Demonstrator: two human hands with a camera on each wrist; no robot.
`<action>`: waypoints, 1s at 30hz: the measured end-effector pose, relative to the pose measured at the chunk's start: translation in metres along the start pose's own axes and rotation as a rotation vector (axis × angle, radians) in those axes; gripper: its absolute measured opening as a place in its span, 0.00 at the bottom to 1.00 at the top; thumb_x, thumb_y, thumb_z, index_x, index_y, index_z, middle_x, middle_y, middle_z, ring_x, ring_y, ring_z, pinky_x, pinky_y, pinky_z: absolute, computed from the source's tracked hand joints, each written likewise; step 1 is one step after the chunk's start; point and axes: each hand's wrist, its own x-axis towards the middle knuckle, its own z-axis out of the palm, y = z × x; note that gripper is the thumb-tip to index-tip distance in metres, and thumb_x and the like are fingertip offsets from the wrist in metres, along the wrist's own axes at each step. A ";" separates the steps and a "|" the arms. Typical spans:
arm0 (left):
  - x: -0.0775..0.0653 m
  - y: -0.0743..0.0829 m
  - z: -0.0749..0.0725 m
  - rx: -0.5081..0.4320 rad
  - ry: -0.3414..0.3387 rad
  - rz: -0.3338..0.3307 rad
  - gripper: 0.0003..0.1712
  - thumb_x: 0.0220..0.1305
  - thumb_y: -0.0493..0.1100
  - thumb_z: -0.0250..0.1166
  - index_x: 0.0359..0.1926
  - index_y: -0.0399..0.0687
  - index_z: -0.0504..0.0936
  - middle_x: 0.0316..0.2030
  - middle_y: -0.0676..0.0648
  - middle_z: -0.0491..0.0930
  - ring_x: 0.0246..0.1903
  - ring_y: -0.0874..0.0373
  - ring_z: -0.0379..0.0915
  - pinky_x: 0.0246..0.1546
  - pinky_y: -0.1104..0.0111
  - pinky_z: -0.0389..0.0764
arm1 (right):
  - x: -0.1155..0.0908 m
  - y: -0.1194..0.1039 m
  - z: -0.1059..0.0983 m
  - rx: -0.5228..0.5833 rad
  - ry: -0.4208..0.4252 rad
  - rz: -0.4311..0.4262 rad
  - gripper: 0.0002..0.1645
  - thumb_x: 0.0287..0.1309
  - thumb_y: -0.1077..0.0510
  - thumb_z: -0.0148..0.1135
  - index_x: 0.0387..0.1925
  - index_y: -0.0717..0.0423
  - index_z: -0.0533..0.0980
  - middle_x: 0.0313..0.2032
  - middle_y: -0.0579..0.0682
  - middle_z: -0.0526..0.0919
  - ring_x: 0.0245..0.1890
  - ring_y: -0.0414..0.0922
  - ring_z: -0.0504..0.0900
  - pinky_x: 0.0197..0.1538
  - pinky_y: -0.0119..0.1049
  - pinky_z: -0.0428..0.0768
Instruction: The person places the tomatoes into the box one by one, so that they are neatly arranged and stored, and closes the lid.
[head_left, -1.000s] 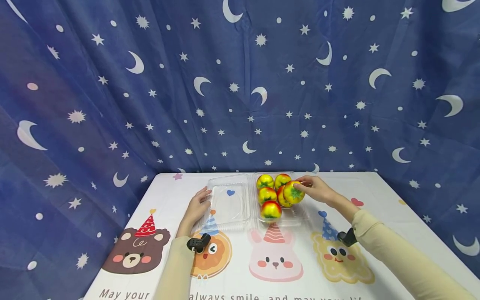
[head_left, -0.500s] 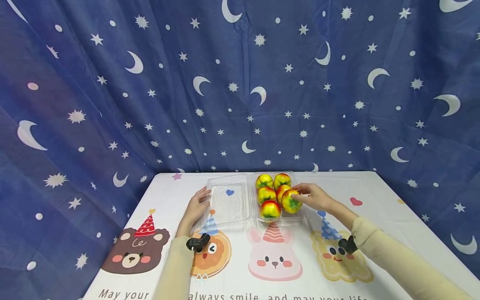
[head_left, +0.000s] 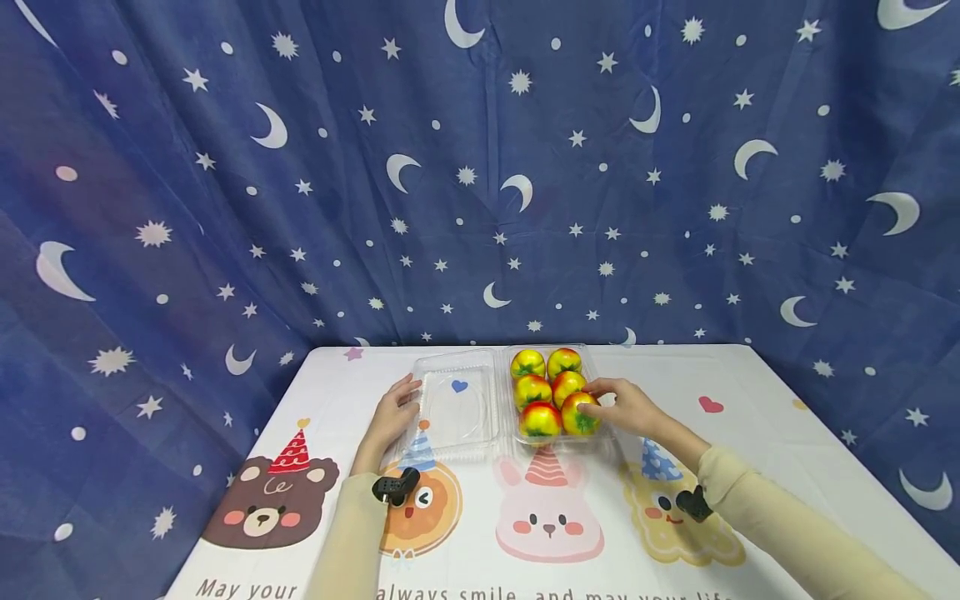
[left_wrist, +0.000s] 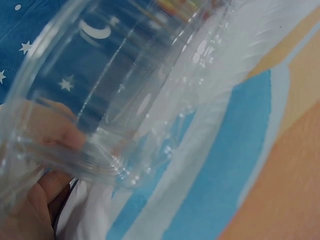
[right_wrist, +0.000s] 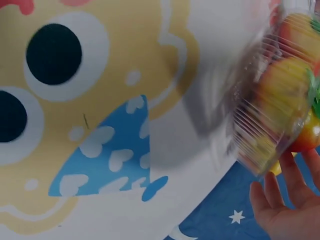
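My left hand (head_left: 392, 414), relaxed, touches clear clamshell lid (head_left: 459, 417), likely steadying; right hand (head_left: 627, 408), half-curled, pinches red-yellow fruit (head_left: 576, 417), presumably settling it.

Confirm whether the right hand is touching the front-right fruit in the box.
Touching. The head view shows it: the right hand's thumb overlaps the right side of the front-right fruit, with no gap between them.

clear glossy plastic container (head_left: 497, 406); smooth shiny fruit (head_left: 577, 417); matt cloth curtain (head_left: 435, 200).
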 end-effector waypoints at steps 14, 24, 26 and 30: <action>-0.011 -0.010 0.004 0.011 0.005 -0.004 0.30 0.57 0.28 0.55 0.63 0.31 0.73 0.72 0.34 0.58 0.64 0.36 0.65 0.67 0.51 0.66 | -0.009 0.006 0.016 -0.047 -0.007 -0.078 0.21 0.54 0.53 0.71 0.43 0.66 0.81 0.39 0.54 0.86 0.43 0.54 0.82 0.53 0.58 0.79; -0.007 -0.004 0.005 0.018 -0.007 -0.002 0.29 0.60 0.29 0.55 0.65 0.31 0.72 0.71 0.33 0.60 0.65 0.37 0.65 0.68 0.52 0.65 | -0.006 0.001 0.006 -0.095 0.031 -0.063 0.20 0.56 0.53 0.69 0.43 0.66 0.81 0.41 0.59 0.85 0.47 0.61 0.80 0.53 0.60 0.77; -0.005 -0.001 0.004 0.008 0.001 -0.003 0.28 0.61 0.30 0.56 0.64 0.32 0.72 0.70 0.34 0.61 0.65 0.37 0.64 0.68 0.52 0.65 | -0.005 0.000 0.004 -0.094 0.069 -0.058 0.19 0.58 0.55 0.66 0.44 0.66 0.81 0.43 0.62 0.83 0.49 0.63 0.78 0.52 0.60 0.78; 0.000 0.002 0.004 0.016 0.008 -0.008 0.27 0.63 0.30 0.56 0.64 0.32 0.72 0.70 0.34 0.62 0.65 0.37 0.64 0.68 0.52 0.65 | -0.006 0.002 0.001 -0.087 0.133 -0.070 0.15 0.60 0.61 0.60 0.44 0.68 0.81 0.45 0.65 0.80 0.49 0.65 0.76 0.51 0.60 0.77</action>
